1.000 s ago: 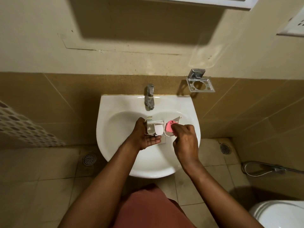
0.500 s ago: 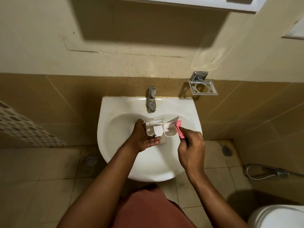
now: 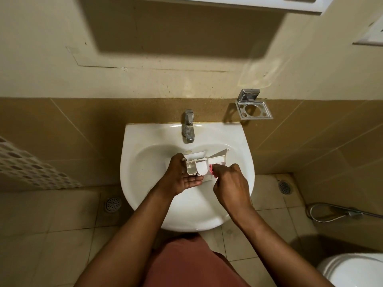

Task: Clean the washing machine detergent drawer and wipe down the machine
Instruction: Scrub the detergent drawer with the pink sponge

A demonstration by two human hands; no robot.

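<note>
A white sink (image 3: 130, 141) carries a chrome tap (image 3: 188, 126) at its back rim. A metal holder (image 3: 253, 109) hangs on the tiled wall.

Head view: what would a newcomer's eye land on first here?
The white detergent drawer stands out, held over the middle of the white sink by the left hand, just below the tap. At its right side the right hand pinches a pink cloth against it, the only bright colour in the frame. A chrome holder hangs above and to the right of the sink.
</note>
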